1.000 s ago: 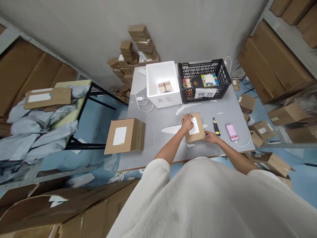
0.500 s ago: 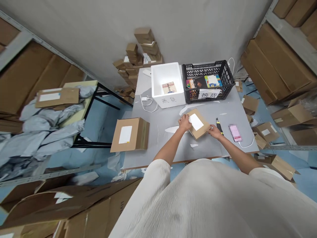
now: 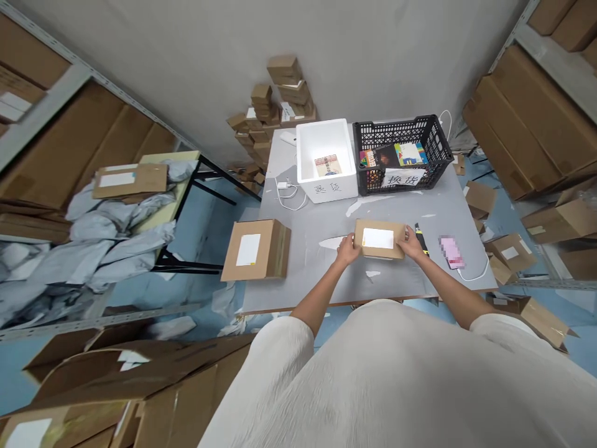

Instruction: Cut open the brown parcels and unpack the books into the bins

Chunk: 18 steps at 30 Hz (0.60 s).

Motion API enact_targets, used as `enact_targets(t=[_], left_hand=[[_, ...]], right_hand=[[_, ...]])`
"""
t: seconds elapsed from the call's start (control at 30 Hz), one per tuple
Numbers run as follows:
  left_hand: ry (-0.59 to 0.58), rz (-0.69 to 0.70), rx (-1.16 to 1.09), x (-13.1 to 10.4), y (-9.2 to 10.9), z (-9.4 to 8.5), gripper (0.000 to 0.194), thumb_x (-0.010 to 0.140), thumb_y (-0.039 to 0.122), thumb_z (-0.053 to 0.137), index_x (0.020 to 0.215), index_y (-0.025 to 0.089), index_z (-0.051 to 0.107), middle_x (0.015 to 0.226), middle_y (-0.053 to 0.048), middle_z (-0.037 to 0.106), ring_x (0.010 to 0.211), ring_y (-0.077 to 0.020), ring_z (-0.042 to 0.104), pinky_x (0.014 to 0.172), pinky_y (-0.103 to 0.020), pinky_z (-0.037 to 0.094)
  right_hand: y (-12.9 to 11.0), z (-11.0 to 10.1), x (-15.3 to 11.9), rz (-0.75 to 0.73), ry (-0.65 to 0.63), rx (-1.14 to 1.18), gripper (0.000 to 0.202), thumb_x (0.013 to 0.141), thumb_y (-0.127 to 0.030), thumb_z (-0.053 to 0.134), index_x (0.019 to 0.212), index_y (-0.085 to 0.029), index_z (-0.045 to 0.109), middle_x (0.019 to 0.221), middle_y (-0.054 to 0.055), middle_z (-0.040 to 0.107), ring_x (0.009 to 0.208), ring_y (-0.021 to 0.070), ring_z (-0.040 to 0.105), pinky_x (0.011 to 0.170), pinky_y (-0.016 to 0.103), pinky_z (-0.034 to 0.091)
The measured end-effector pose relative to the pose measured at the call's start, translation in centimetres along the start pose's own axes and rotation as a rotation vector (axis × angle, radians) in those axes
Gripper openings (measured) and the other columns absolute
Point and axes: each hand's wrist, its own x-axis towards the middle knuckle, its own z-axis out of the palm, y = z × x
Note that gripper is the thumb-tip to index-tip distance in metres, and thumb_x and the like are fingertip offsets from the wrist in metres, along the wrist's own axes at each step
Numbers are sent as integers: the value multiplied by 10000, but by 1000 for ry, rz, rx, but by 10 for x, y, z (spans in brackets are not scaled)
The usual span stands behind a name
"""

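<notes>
Between my two hands is a small cardboard box [image 3: 380,252] with a white label on its upper face, over the grey table [image 3: 317,283]. My left hand [image 3: 347,250] grips its left end, fingers closed against the side. At the opposite end, my right hand [image 3: 410,243] holds the right edge, with the fingertips up near the far corner. A black and yellow box cutter [image 3: 421,239] lies just right of my right hand. Farther right is a phone [image 3: 451,252] with a pink, blurred screen and a white cable.
At the table's back stand a white foam box [image 3: 326,190] and a black plastic crate [image 3: 403,180] holding books. A larger cardboard box [image 3: 252,252] sits at the left edge. Grey parcels [image 3: 135,249] crowd a side table; stacked boxes [image 3: 293,93] lean near the wall.
The small box has turned from a slant to lie square with the table's front edge. My hands now hold its left and right ends. The view has shifted slightly left.
</notes>
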Motion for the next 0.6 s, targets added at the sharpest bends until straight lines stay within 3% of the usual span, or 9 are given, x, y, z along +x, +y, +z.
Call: enact_targets(t=[0.1, 0.2, 0.33, 0.47, 0.6], left_hand=[[51, -38, -143, -15, -22, 10, 802, 865, 258, 692, 1638, 233, 480, 1446, -167, 674, 1272, -309, 711, 1112, -436, 543], [91, -91, -239, -11, -28, 11, 800, 842, 249, 707, 1615, 191, 508, 1439, -186, 687, 1282, -310, 714, 1103, -431, 557], [149, -120, -384, 12, -14, 3, 818, 854, 247, 716, 1638, 219, 484, 1598, -184, 632, 1423, -303, 654, 1144, -426, 543], [89, -157, -524, 27, 4, -5, 828, 920, 285, 702, 1697, 235, 417, 1588, -156, 669, 1392, -268, 695, 1127, -373, 546], [121, -126, -549, 25, 15, -10, 795, 989, 388, 695, 1712, 244, 400, 1546, -139, 698, 1333, -267, 725, 1079, -355, 559]], right_hand=[[-4, 6, 4, 7, -21, 63, 950, 882, -329, 726, 1755, -243, 360, 1663, 147, 605, 1416, 275, 677, 1222, 416, 535], [-10, 8, 10, 19, -65, 66, 934, 868, -343, 744, 1732, -213, 414, 1610, 172, 641, 1345, 296, 711, 1199, 444, 558], [-21, 5, 16, 73, -63, 118, 977, 872, -336, 737, 1763, -205, 358, 1655, 186, 600, 1383, 298, 690, 1205, 449, 551], [-33, 3, 13, 85, -83, 203, 993, 910, -361, 717, 1794, -198, 294, 1673, 180, 590, 1407, 288, 676, 1192, 404, 557], [-41, -3, 4, 84, 6, 258, 948, 905, -428, 749, 1758, -233, 386, 1623, 148, 635, 1347, 298, 701, 1135, 377, 584]])
